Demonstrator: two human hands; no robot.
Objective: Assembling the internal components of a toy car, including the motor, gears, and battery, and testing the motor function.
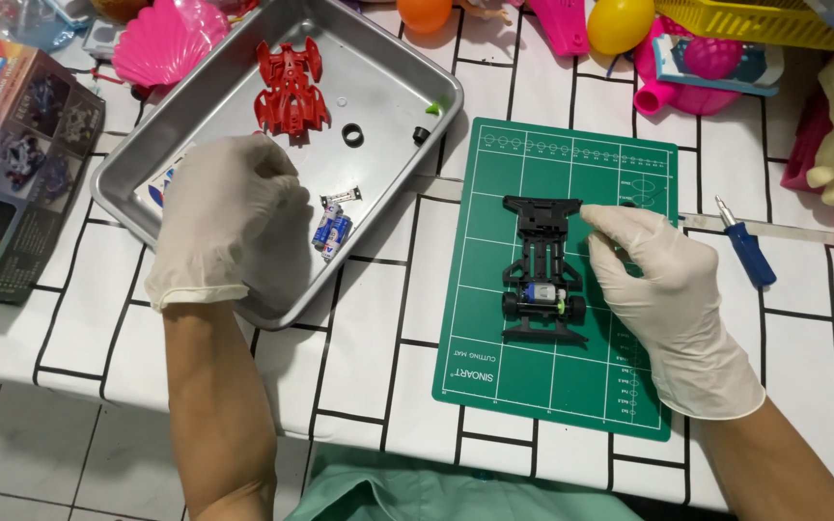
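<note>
I see toy car chassis (542,270) on green cutting mat (557,280) | light, brittle plastic; grip side rails | right hand (663,289) pinching its front edge | left hand (229,217) curled in steel tray (378,72), contents hidden

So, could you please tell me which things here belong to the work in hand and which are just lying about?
In hand:
left hand over metal tray
batteries
red car shell
right hand at black chassis
green cutting mat

Lying about:
blue screwdriver
pink shell toy
yellow egg
printed box
</note>
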